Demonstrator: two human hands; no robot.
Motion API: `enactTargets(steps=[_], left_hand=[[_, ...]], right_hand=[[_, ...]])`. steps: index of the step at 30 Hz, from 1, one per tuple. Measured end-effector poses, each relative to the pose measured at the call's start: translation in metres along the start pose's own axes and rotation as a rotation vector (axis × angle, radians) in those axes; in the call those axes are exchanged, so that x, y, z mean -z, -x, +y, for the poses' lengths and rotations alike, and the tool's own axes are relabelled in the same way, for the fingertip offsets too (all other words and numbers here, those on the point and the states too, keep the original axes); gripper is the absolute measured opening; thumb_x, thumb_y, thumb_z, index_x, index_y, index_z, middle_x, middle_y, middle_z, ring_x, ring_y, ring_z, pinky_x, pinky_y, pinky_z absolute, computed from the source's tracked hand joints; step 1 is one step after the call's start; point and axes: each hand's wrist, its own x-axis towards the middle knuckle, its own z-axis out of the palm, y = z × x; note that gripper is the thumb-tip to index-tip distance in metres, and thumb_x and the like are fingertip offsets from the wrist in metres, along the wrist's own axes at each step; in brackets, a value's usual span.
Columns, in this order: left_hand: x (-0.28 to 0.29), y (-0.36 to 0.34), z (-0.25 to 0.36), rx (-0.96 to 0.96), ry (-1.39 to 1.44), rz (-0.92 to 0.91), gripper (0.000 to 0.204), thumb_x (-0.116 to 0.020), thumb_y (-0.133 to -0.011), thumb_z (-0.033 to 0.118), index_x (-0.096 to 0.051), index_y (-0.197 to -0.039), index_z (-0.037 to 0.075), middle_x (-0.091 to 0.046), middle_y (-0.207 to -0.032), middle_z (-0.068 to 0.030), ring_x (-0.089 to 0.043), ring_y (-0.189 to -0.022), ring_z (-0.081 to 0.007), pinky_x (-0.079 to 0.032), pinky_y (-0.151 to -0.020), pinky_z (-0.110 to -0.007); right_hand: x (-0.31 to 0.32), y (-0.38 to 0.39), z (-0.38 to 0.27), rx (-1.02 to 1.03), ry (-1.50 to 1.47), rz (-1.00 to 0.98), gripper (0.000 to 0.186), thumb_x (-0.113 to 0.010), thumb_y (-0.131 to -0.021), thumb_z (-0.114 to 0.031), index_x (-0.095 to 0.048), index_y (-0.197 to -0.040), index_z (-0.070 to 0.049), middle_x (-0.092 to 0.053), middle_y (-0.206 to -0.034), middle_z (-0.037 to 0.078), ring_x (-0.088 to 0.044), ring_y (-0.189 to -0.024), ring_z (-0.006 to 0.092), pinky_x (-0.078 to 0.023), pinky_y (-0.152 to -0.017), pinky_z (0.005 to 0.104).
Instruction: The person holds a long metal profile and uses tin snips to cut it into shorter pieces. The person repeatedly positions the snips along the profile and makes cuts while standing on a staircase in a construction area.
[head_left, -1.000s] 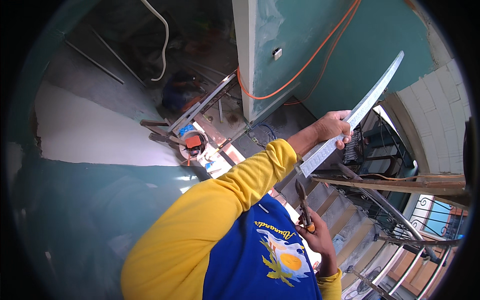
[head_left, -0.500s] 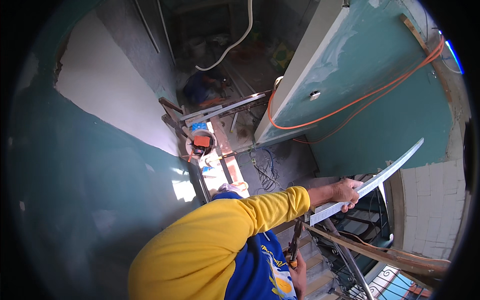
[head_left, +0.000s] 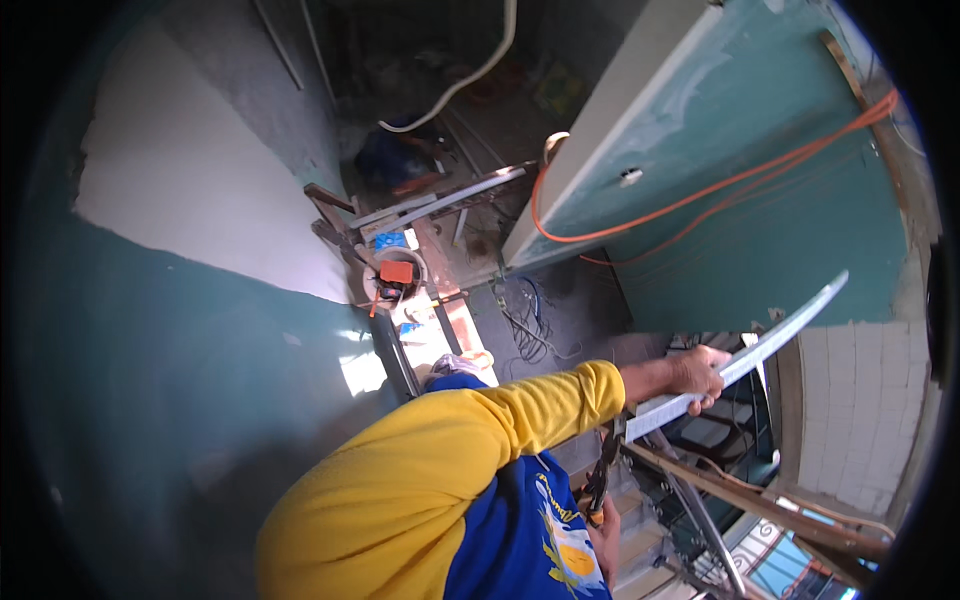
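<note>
My left hand [head_left: 697, 378], at the end of a yellow sleeve, is closed around a long grey metal channel [head_left: 782, 338]. The channel slants from close to my body up toward the right. Lower down, my right hand [head_left: 606, 540] is wrapped round the handle of dark tin snips [head_left: 602, 472] with some orange on the grip. Their jaws point up beside the channel's near end; whether they touch it I cannot tell. Part of the right hand is hidden behind my blue shirt front.
A bucket [head_left: 420, 268] with tools stands on planks at left. More metal channels [head_left: 455, 203] lie beyond it. Orange hose [head_left: 640, 232] loops along the green wall [head_left: 740, 240]. Cables [head_left: 525, 335] lie coiled on the floor. Stairs and a metal handrail [head_left: 715, 535] drop away below right.
The snips have risen slightly toward the channel's near end, and the right hand with them. My left hand keeps its hold on the channel. The whole view has shifted a little.
</note>
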Motion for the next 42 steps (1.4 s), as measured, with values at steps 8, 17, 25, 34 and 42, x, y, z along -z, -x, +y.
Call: enactTargets(steps=[8, 17, 25, 34, 42], left_hand=[[0.016, 0.003, 0.045, 0.059, 0.021, 0.017, 0.058, -0.055, -0.085, -0.008, -0.048, -0.143, 0.000, -0.052, -0.099, -0.0120, -0.055, -0.075, -0.0148, -0.045, -0.047, -0.025], [0.008, -0.006, 0.049, 0.088, 0.005, -0.066, 0.064, -0.053, -0.089, -0.006, -0.040, -0.151, -0.001, -0.050, -0.101, -0.0113, -0.055, -0.078, -0.0137, -0.047, -0.050, -0.022], [-0.007, -0.014, 0.033, 0.085, -0.009, -0.094, 0.066, -0.052, -0.090, -0.005, -0.039, -0.155, 0.000, -0.051, -0.102, -0.0120, -0.056, -0.079, -0.0147, -0.047, -0.049, -0.022], [-0.012, -0.027, 0.019, 0.069, 0.003, -0.065, 0.064, -0.052, -0.089, -0.007, -0.044, -0.152, 0.001, -0.051, -0.101, -0.0118, -0.056, -0.076, -0.0153, -0.046, -0.047, -0.022], [-0.014, -0.030, 0.017, 0.061, 0.010, -0.045, 0.067, -0.052, -0.088, -0.008, -0.043, -0.154, 0.001, -0.051, -0.101, -0.0122, -0.056, -0.074, -0.0149, -0.047, -0.046, -0.022]], right_hand=[[0.002, -0.012, -0.018, 0.134, 0.203, -0.036, 0.072, -0.082, -0.092, -0.024, -0.052, -0.155, -0.006, -0.068, -0.124, 0.013, -0.064, -0.115, 0.0241, -0.048, -0.103, 0.0389], [-0.004, -0.009, -0.028, 0.172, 0.261, 0.014, 0.075, -0.081, -0.091, -0.033, -0.052, -0.154, -0.004, -0.065, -0.140, 0.021, -0.062, -0.131, 0.0362, -0.044, -0.112, 0.0448], [0.018, -0.017, -0.026, 0.201, 0.285, -0.010, 0.075, -0.082, -0.092, -0.033, -0.051, -0.154, -0.005, -0.065, -0.138, 0.022, -0.063, -0.129, 0.0357, -0.046, -0.110, 0.0444], [0.039, -0.020, -0.023, 0.213, 0.285, -0.011, 0.074, -0.083, -0.092, -0.032, -0.052, -0.153, -0.004, -0.066, -0.135, 0.020, -0.064, -0.126, 0.0332, -0.049, -0.106, 0.0425], [0.045, -0.020, -0.031, 0.221, 0.313, -0.017, 0.075, -0.083, -0.091, -0.032, -0.052, -0.153, -0.003, -0.066, -0.138, 0.022, -0.064, -0.129, 0.0331, -0.048, -0.108, 0.0426]])
